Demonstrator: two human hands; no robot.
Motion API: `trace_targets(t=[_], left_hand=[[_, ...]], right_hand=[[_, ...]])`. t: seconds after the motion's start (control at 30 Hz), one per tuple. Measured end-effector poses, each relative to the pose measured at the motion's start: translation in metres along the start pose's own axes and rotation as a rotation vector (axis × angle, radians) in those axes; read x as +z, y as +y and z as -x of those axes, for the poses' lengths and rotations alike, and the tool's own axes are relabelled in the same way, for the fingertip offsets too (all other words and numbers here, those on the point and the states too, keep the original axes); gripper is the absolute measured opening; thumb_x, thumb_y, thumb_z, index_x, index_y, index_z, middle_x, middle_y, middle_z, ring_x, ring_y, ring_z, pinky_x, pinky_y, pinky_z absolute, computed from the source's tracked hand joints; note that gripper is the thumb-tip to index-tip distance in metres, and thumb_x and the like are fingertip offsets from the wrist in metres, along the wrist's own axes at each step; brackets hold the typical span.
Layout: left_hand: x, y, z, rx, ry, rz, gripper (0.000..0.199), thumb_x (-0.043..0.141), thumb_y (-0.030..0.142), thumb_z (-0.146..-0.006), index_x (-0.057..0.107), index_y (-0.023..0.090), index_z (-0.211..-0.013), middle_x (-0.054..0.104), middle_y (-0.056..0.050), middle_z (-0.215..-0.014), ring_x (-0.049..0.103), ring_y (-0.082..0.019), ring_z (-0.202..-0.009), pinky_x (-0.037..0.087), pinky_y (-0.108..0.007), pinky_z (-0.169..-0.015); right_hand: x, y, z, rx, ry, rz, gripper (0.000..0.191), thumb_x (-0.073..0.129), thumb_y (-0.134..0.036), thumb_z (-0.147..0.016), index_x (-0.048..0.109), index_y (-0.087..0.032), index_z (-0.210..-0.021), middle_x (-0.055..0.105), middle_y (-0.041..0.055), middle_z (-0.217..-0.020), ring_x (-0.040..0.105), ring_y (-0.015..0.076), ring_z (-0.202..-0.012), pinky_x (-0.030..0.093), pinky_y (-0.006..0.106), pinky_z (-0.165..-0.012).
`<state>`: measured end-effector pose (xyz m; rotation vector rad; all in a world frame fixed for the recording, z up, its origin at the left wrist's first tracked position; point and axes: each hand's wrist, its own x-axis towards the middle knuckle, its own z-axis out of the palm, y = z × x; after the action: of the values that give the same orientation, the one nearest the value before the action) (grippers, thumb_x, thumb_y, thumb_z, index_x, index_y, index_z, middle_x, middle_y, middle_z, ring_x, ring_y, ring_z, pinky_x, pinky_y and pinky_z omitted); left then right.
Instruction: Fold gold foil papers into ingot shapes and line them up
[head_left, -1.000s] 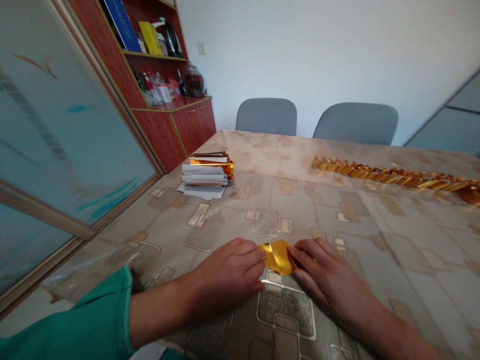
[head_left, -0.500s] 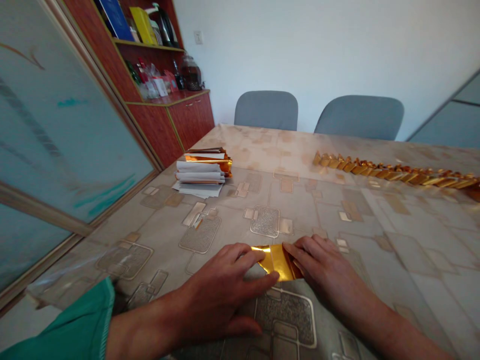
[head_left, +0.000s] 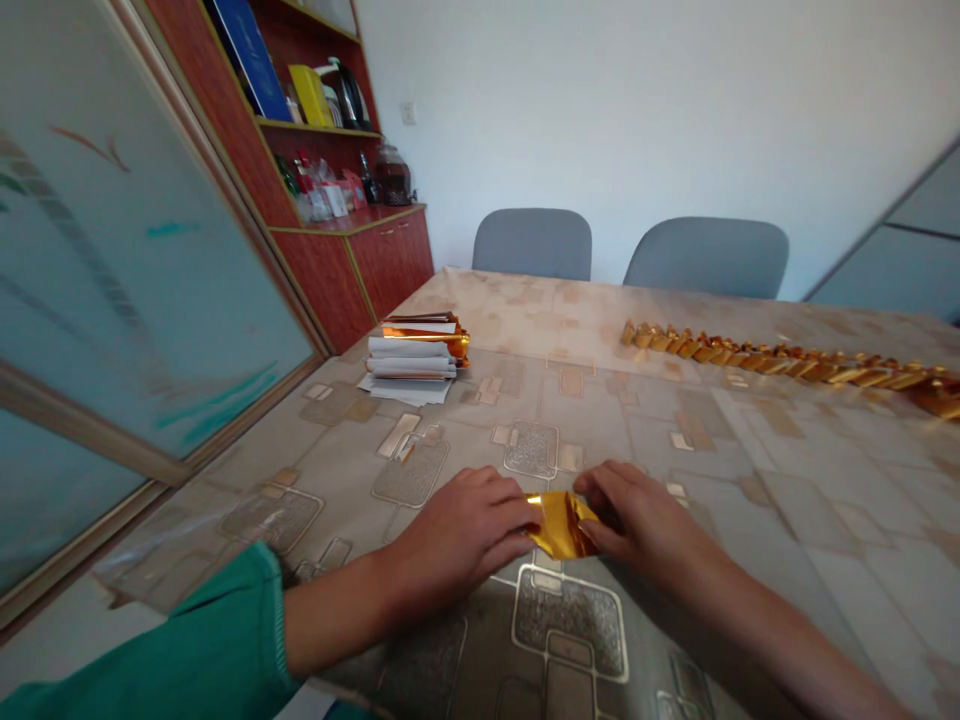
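**Foil pc. under both hands: tear & slip risk**

Head view: creased gold foil piece (head_left: 561,525) lies flat on the patterned worktop (head_left: 787,500), btwn L hand (head_left: 457,535) and R hand (head_left: 645,515). All locations below ref. the foil.

L fingers (head_left: 514,508) touch its L end; R fingers (head_left: 592,495) lie at its R end. Neither grip is clenched; whether pinched or only pressed: cannot tell. Green sleeve (head_left: 187,630) sits well to L, nearer the viewer. Stack of white paper slips (head_left: 409,358) sits far ahead-L; row of folded gold pcs (head_left: 750,350) lies far ahead-R.

Caution: foil is thin. Uneven finger pressure could tear it or set a crooked crease. Glossy worktop surface could let it slide if pressure drops.
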<state>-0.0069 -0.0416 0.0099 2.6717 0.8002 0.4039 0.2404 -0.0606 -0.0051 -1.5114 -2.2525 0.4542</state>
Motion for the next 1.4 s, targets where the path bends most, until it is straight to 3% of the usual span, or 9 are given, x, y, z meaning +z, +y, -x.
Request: trace_targets(t=[0.13, 0.2, 0.3, 0.47, 0.6, 0.77, 1.1, 1.23, 1.4], left_hand=[[0.008, -0.004, -0.015, -0.068, 0.058, 0.029, 0.012, 0.058, 0.023, -0.098, 0.068, 0.019, -0.093, 0.065, -0.003, -0.093, 0.058, -0.021, -0.091, 0.046, -0.033, -0.08], [0.01, -0.004, -0.018, -0.08, 0.092, 0.051, 0.007, 0.062, 0.021, -0.094, 0.068, 0.019, -0.098, 0.065, -0.005, -0.102, 0.057, -0.022, -0.098, 0.046, -0.035, -0.085], [0.01, -0.004, -0.018, -0.096, 0.139, 0.085, 0.03, 0.069, 0.019, -0.09, 0.062, 0.019, -0.118, 0.064, -0.007, -0.118, 0.054, -0.024, -0.11, 0.045, -0.039, -0.095], [0.009, -0.004, -0.017, -0.18, 0.161, 0.172, 0.042, 0.07, 0.015, -0.086, 0.058, 0.018, -0.126, 0.066, -0.007, -0.11, 0.057, -0.024, -0.104, 0.047, -0.042, -0.092], [0.014, -0.005, -0.021, -0.319, 0.315, 0.506, 0.032, 0.066, 0.01, -0.079, 0.061, 0.019, -0.109, 0.062, -0.001, -0.089, 0.059, -0.018, -0.082, 0.05, -0.034, -0.076], [0.016, -0.008, -0.029, -0.37, 0.456, 0.797, 0.02, 0.064, 0.022, -0.082, 0.053, 0.019, -0.099, 0.062, 0.0, -0.082, 0.06, -0.014, -0.071, 0.05, -0.025, -0.063], [0.004, 0.003, -0.034, -0.061, 0.521, 0.475, 0.013, 0.059, 0.008, -0.077, 0.059, 0.019, -0.071, 0.063, -0.002, -0.082, 0.056, -0.019, -0.083, 0.043, -0.033, -0.078], [0.01, 0.008, -0.024, 0.083, 0.407, 0.031, 0.017, 0.052, 0.01, -0.091, 0.061, 0.02, -0.08, 0.067, -0.003, -0.086, 0.054, -0.019, -0.084, 0.039, -0.034, -0.076], [0.021, 0.006, -0.023, 0.118, 0.223, -0.229, 0.018, 0.054, 0.022, -0.101, 0.062, 0.02, -0.085, 0.067, -0.001, -0.086, 0.053, -0.019, -0.081, 0.035, -0.033, -0.071]], right_hand=[[0.0, 0.0, -0.007, 0.025, -0.022, -0.032, 0.021, 0.063, -0.003, -0.069, 0.059, -0.021, -0.078, 0.06, 0.0006, -0.073, 0.055, 0.019, -0.068, 0.038, 0.029, -0.06], [0.001, -0.001, -0.007, 0.028, -0.029, -0.07, 0.022, 0.063, -0.002, -0.067, 0.058, -0.021, -0.075, 0.06, 0.0003, -0.071, 0.055, 0.0189, -0.066, 0.037, 0.029, -0.059], [0.0, -0.004, -0.004, 0.037, -0.049, -0.157, 0.021, 0.059, -0.001, -0.071, 0.054, -0.022, -0.073, 0.06, -0.0009, -0.067, 0.055, 0.0167, -0.061, 0.038, 0.027, -0.056], [-0.003, -0.01, 0.002, 0.059, -0.026, -0.406, 0.013, 0.053, -0.013, -0.088, 0.049, -0.023, -0.081, 0.057, -0.0032, -0.067, 0.055, 0.0139, -0.058, 0.041, 0.024, -0.052], [-0.003, -0.014, 0.005, 0.062, 0.043, -0.637, 0.008, 0.052, -0.025, -0.093, 0.046, -0.024, -0.087, 0.049, -0.0034, -0.069, 0.05, 0.0145, -0.06, 0.04, 0.025, -0.052], [-0.001, -0.02, 0.003, 0.058, 0.176, -0.644, 0.005, 0.048, -0.025, -0.096, 0.048, -0.024, -0.091, 0.053, -0.0016, -0.073, 0.052, 0.0148, -0.064, 0.044, 0.026, -0.054], [-0.026, -0.015, 0.009, -0.257, 0.323, -0.08, 0.016, 0.049, -0.009, -0.089, 0.055, -0.024, -0.087, 0.064, 0.0031, -0.083, 0.057, 0.0212, -0.079, 0.043, 0.037, -0.071], [-0.024, -0.018, 0.019, -0.299, 0.262, 0.083, 0.016, 0.048, -0.008, -0.09, 0.054, -0.023, -0.086, 0.063, 0.0028, -0.08, 0.052, 0.0209, -0.076, 0.036, 0.036, -0.068], [-0.015, -0.014, 0.023, -0.317, 0.113, 0.163, 0.017, 0.047, -0.01, -0.092, 0.056, -0.021, -0.083, 0.061, 0.0035, -0.079, 0.05, 0.0209, -0.074, 0.033, 0.035, -0.067]])
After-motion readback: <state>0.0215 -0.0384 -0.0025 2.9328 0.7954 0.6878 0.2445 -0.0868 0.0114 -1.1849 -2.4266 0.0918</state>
